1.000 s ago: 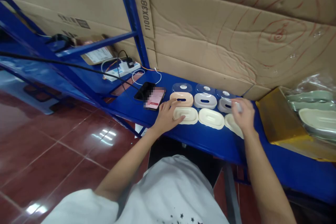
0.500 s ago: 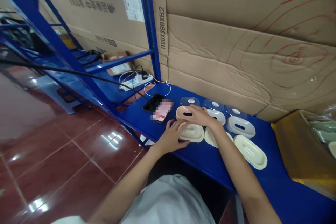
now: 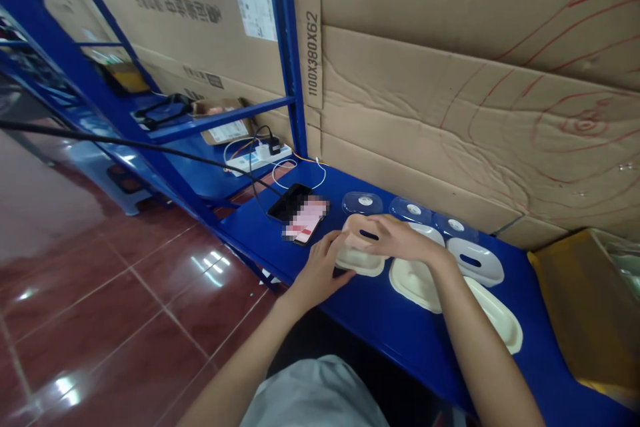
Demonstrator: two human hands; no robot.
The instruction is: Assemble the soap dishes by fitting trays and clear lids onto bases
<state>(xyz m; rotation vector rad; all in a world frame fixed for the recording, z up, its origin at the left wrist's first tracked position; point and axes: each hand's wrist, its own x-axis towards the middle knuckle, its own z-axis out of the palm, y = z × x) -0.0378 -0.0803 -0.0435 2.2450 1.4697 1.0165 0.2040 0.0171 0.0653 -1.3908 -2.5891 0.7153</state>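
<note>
My right hand (image 3: 400,240) grips a peach oval insert with a slot (image 3: 364,231) and holds it just above a cream oval tray (image 3: 359,261) on the blue shelf (image 3: 380,320). My left hand (image 3: 323,267) pinches the left edge of that cream tray. To the right lie a second cream tray (image 3: 415,280) and a third one (image 3: 497,313), partly behind my forearm. Behind them sit two white slotted inserts (image 3: 475,260) and three clear lids (image 3: 363,202).
A phone (image 3: 299,212) lies on the shelf left of the trays, its cable running to a power strip (image 3: 257,157). Cardboard boxes (image 3: 450,80) line the back. A yellow bin (image 3: 590,307) stands at the right. Red tiled floor (image 3: 100,293) lies at the left.
My right hand went from the rightmost white insert to the peach insert at the left, took hold of it and brought it over the left cream tray. The camera view shifted left and down.
</note>
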